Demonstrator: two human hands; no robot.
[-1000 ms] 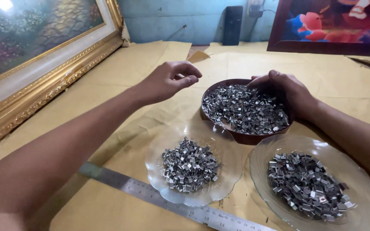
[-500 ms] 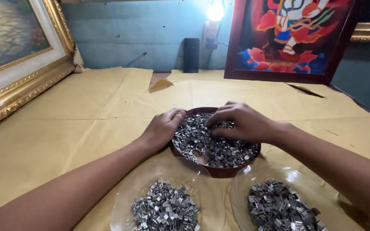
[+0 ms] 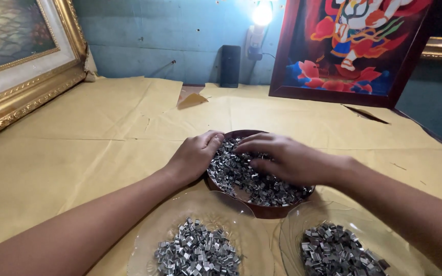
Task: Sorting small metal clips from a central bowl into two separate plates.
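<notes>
Head-worn view, close, downward-forward

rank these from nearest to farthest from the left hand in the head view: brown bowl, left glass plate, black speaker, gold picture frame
1. brown bowl: left hand rests on its rim.
2. left glass plate: just below, toward the camera.
3. black speaker: upright by the back wall.
4. gold picture frame: far left.

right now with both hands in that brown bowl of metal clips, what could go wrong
1. The small silver metal clips look sharp-edged; the left hand and right hand pressing into them may get nicked.
2. The round brown bowl is heaped and abuts two clear glass plates; clips could spill over or mix.
</notes>
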